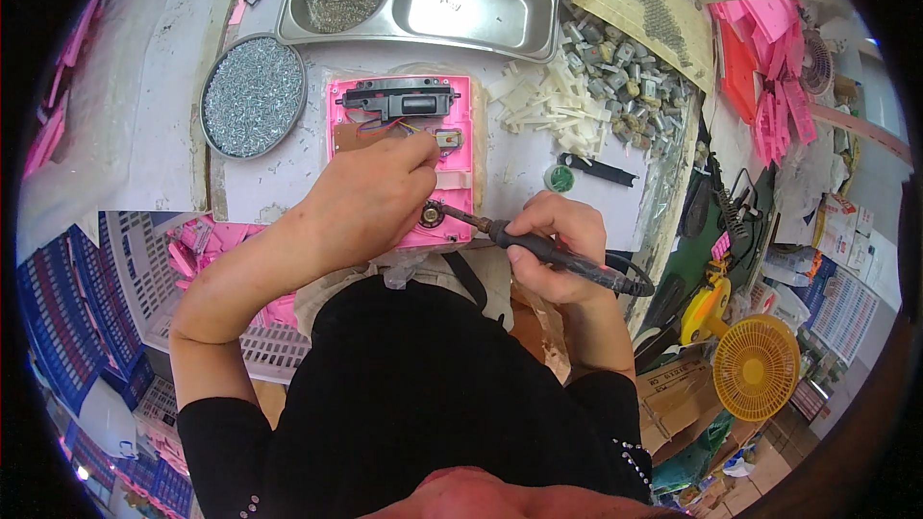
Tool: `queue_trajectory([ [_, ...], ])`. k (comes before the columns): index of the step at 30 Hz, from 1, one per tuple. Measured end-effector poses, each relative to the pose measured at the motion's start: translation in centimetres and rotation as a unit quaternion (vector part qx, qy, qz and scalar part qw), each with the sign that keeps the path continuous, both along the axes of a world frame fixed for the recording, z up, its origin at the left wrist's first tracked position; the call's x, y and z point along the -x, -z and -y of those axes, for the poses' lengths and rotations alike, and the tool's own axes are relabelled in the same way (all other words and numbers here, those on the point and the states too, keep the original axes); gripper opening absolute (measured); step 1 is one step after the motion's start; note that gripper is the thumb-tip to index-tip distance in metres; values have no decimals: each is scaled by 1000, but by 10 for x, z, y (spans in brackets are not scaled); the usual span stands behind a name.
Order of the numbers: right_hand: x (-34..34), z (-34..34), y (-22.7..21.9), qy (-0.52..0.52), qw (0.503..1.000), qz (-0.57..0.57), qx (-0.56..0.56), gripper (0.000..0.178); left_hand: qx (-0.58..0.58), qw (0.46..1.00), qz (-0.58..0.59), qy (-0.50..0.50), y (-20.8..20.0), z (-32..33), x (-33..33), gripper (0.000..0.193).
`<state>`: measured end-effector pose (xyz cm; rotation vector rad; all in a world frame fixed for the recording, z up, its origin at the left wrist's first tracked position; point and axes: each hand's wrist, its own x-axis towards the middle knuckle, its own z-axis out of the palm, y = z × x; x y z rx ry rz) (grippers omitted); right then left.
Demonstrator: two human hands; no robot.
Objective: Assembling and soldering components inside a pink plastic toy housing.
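Note:
A pink plastic housing (460, 200) lies open on the worktable in front of me, with a black module (399, 101) and thin coloured wires across its upper part. My left hand (370, 194) rests over the housing's left side, fingers pinched; what they hold is hidden. In my right hand (560, 242) is a soldering iron (496, 232), gripped by its black handle. The iron's tip points left and reaches a round metal part (433, 215) in the lower housing. By the housing's right edge, next to the left fingertips, sits a small pale component (448, 139).
A steel compartment tray (413, 37) stands at the back. Small screws (254, 96) fill a round dish at left. White plastic pieces (558, 111) and grey motors (639, 86) are heaped at right, near a small green-filled pot (559, 178). A yellow fan (757, 366) stands lower right.

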<state>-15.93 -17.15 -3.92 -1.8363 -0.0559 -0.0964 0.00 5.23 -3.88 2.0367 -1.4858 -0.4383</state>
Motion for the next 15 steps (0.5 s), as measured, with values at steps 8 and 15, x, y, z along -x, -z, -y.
queue_trajectory([
  [8, -7, -7, -6, 17, 998, 33, 59, 21, -9, 1000, 5, -4, 1, -1, 2, 13],
  [15, 25, 12, -22, 86, 995, -14, -57, 21, -9, 1000, 0, -9, 4, -7, 0, 13],
])
